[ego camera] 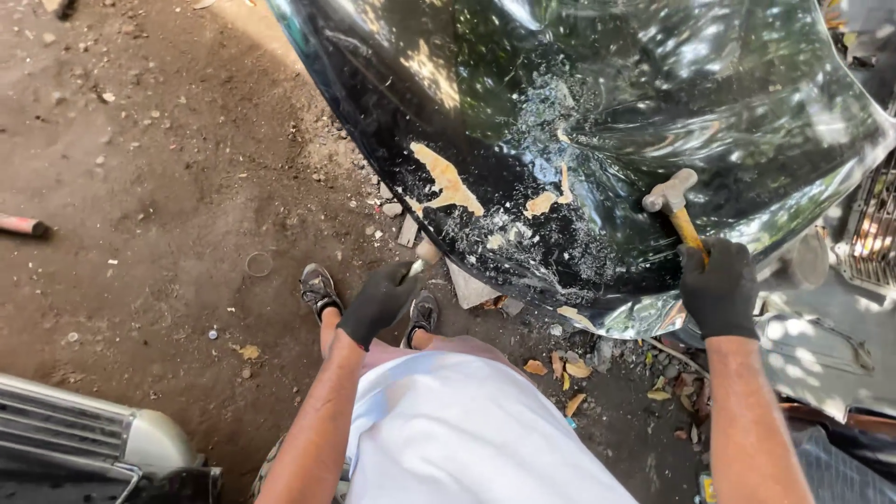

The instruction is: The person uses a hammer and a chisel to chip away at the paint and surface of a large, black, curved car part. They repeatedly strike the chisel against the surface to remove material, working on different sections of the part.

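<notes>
Both bare forearms reach forward and down, the black-gloved left hand curled shut around something small at its fingertips, and the black-gloved right hand raised higher, fisted tight around a handle, knuckles up.

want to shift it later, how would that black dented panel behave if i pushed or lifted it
The panel is probably springy sheet metal: its glossy skin is buckled, so it may flex or pop under a push. It looks broad and awkward to lift, likely heavy for one person. Flaking paint and filler would likely shed, and the crumpled lower edge could be sharp.
</notes>
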